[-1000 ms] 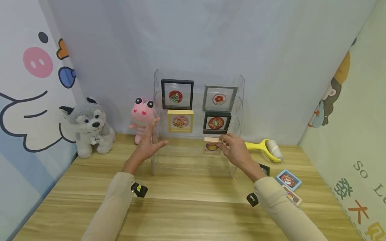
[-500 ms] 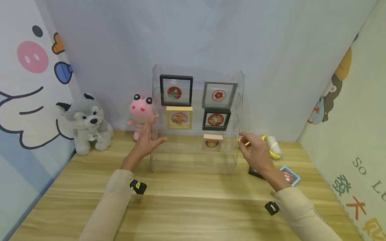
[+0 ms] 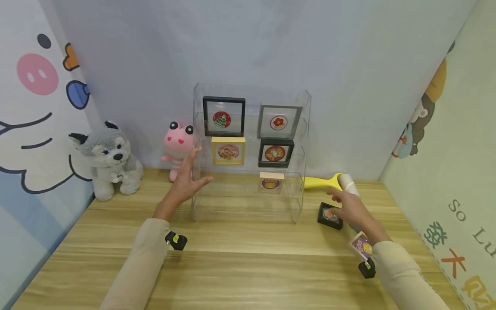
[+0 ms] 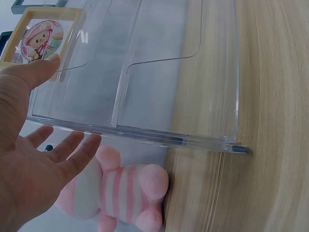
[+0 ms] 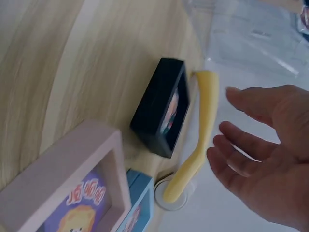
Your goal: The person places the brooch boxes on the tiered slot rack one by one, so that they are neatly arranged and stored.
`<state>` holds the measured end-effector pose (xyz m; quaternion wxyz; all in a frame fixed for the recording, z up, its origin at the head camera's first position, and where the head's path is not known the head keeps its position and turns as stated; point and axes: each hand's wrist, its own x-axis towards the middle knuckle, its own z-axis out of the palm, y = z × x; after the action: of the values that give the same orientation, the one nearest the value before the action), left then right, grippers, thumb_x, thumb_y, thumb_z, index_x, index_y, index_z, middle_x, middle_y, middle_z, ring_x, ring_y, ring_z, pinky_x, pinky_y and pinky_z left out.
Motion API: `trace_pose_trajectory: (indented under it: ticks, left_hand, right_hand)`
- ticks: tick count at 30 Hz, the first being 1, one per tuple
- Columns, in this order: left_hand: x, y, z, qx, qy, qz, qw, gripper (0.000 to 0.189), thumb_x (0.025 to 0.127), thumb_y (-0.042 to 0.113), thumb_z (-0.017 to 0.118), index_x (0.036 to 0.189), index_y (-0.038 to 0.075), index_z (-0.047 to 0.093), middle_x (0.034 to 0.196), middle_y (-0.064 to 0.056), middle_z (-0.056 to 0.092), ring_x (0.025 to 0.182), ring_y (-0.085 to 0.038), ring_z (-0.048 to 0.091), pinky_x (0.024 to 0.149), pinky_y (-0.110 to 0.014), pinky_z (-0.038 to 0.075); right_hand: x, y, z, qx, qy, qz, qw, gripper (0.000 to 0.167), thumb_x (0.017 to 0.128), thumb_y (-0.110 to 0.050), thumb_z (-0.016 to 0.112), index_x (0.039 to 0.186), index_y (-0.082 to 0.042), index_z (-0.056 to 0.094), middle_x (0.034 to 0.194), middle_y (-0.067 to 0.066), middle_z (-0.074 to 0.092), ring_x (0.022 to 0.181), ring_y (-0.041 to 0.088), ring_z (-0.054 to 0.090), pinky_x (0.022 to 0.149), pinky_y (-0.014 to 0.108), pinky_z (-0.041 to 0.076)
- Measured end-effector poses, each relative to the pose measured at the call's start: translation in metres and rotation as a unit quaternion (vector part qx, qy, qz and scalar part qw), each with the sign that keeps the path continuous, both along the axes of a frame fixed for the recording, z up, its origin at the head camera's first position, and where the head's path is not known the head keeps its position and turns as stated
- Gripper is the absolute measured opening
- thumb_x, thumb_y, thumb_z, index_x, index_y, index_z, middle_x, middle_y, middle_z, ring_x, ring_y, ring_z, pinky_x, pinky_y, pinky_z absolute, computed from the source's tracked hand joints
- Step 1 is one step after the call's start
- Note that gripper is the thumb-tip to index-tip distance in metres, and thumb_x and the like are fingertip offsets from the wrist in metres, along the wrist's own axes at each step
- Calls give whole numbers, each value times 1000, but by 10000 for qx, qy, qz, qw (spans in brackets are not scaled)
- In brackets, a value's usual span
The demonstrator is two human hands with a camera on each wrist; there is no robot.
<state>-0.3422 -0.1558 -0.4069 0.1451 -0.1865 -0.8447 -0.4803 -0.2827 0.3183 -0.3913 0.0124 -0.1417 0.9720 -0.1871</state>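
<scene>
My left hand (image 3: 185,184) rests at the left side of a clear acrylic tiered stand (image 3: 248,211), fingers along its outer edge and thumb spread in front. On the stand sit a large black frame (image 3: 224,98), a grey frame (image 3: 279,137), a yellow frame (image 3: 228,162), a smaller black frame (image 3: 276,164) and a small cream frame (image 3: 271,175). My right hand (image 3: 354,211) hovers with relaxed fingers beside a black frame (image 5: 154,106) lying on the table. Near it lie a pinkish-cream frame (image 5: 67,169) and a blue frame (image 5: 140,198), partly hidden by my right arm in the head view.
A yellow-handled lint roller (image 3: 323,182) lies behind my right hand. Left of the stand are a pink plush (image 3: 179,144) and a grey husky plush (image 3: 112,159). A pale curtain (image 3: 248,43) hangs behind the wooden table (image 3: 240,275).
My right hand let go of the small cream frame, now on the stand, and moved right and down to above the loose frames. The left hand stays at the stand's side.
</scene>
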Motion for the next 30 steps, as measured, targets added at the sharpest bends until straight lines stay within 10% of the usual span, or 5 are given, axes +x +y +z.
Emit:
trace_pose_trajectory:
  ticks: [30]
  left_hand:
    - [1, 1, 1, 26, -89, 31, 10000, 87, 86, 8, 77, 154, 14, 24, 164, -17, 23, 150, -42, 22, 118, -66, 23]
  right_hand:
    - [-10, 28, -22, 288, -1051, -3, 9940, 80, 78, -23, 85, 136, 16, 46, 136, 41, 49, 125, 58, 48, 101, 64, 44]
